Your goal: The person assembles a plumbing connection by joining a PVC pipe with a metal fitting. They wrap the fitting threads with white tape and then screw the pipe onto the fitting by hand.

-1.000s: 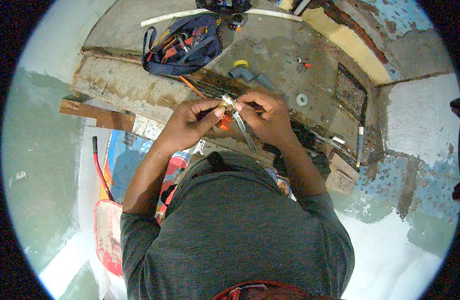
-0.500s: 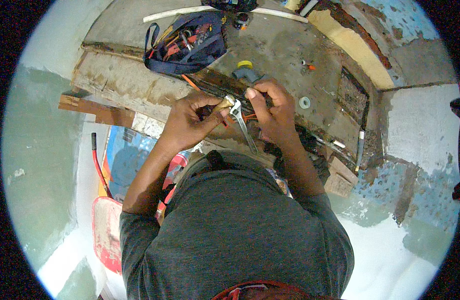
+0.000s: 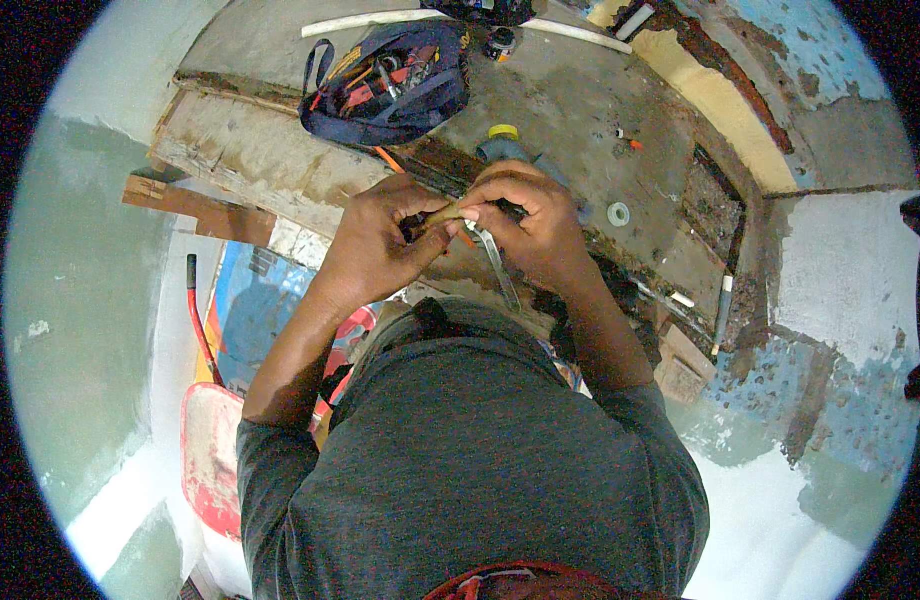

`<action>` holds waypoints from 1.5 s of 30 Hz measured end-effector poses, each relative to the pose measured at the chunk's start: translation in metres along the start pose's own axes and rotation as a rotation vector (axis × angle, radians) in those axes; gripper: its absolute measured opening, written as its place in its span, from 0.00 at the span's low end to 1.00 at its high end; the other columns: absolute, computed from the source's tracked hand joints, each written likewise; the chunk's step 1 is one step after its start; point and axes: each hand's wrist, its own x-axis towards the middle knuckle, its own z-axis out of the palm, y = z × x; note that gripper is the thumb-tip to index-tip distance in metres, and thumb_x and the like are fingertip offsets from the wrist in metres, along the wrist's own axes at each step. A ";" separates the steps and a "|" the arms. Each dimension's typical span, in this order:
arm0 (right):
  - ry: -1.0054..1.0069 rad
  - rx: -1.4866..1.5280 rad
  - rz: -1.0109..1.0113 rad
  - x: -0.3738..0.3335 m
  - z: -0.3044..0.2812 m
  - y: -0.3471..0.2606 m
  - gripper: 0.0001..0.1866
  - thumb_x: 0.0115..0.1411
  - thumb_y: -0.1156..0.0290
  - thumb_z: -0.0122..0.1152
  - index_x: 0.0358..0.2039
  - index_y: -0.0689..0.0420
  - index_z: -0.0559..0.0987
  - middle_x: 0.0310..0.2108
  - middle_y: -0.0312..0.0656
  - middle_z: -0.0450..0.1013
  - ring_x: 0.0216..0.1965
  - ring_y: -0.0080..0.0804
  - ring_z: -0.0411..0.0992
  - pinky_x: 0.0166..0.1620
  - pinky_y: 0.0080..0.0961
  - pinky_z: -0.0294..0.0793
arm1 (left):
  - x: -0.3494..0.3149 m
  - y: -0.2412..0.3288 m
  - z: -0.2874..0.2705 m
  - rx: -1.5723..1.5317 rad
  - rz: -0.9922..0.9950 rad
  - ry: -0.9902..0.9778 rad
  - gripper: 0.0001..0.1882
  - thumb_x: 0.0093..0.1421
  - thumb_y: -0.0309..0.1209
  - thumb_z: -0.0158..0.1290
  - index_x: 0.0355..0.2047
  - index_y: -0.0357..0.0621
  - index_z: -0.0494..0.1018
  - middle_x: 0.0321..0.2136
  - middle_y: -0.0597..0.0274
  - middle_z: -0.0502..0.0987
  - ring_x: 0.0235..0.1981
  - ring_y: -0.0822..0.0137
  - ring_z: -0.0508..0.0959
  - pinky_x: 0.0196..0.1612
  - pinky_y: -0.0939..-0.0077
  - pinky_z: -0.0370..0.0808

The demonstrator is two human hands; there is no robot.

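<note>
My left hand pinches a short brass-coloured fitting between thumb and fingers, in front of my body. The right hand has its thumb and fingertips closed on the fitting's other end, so the two hands nearly meet. Below the right fingers an adjustable wrench shows its silver handle, slanting down toward my waist. Its head is mostly covered by the right hand, and I cannot tell whether it touches the fitting.
A dark blue tool bag stands open on the concrete slab. Beyond my right hand lies a grey pipe fitting with a yellow end. A white tape roll is farther right. A red wheelbarrow stands at lower left.
My right hand has moved left and closed on the end of the brass fitting, covering the wrench's head. The left hand keeps its hold. The view has shifted slightly.
</note>
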 end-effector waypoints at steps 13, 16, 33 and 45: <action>0.073 0.041 0.247 -0.016 0.007 0.005 0.08 0.69 0.68 0.63 0.39 0.59 0.83 0.39 0.40 0.80 0.42 0.31 0.77 0.50 0.29 0.75 | -0.004 -0.012 0.001 -0.182 -0.163 -0.011 0.11 0.66 0.32 0.63 0.41 0.35 0.83 0.32 0.59 0.78 0.29 0.71 0.75 0.32 0.74 0.72; 0.090 0.173 0.348 -0.020 0.010 0.007 0.09 0.71 0.66 0.61 0.41 0.59 0.82 0.41 0.38 0.80 0.43 0.27 0.77 0.49 0.26 0.76 | -0.003 -0.014 0.003 -0.240 -0.198 -0.024 0.12 0.68 0.34 0.62 0.42 0.34 0.83 0.32 0.63 0.77 0.31 0.75 0.75 0.34 0.77 0.72; 0.232 1.104 0.537 -0.013 -0.020 0.019 0.09 0.74 0.61 0.58 0.43 0.53 0.76 0.33 0.29 0.69 0.29 0.20 0.70 0.35 0.26 0.80 | -0.007 -0.013 0.006 -0.046 0.003 -0.111 0.15 0.70 0.36 0.60 0.48 0.36 0.81 0.40 0.53 0.81 0.41 0.63 0.81 0.45 0.70 0.78; 0.094 -0.105 0.367 -0.032 -0.033 -0.002 0.13 0.73 0.59 0.60 0.43 0.57 0.80 0.32 0.33 0.74 0.32 0.21 0.71 0.37 0.24 0.72 | -0.012 -0.008 -0.002 -0.067 -0.074 -0.060 0.14 0.67 0.32 0.62 0.47 0.34 0.81 0.36 0.52 0.81 0.35 0.63 0.81 0.39 0.69 0.78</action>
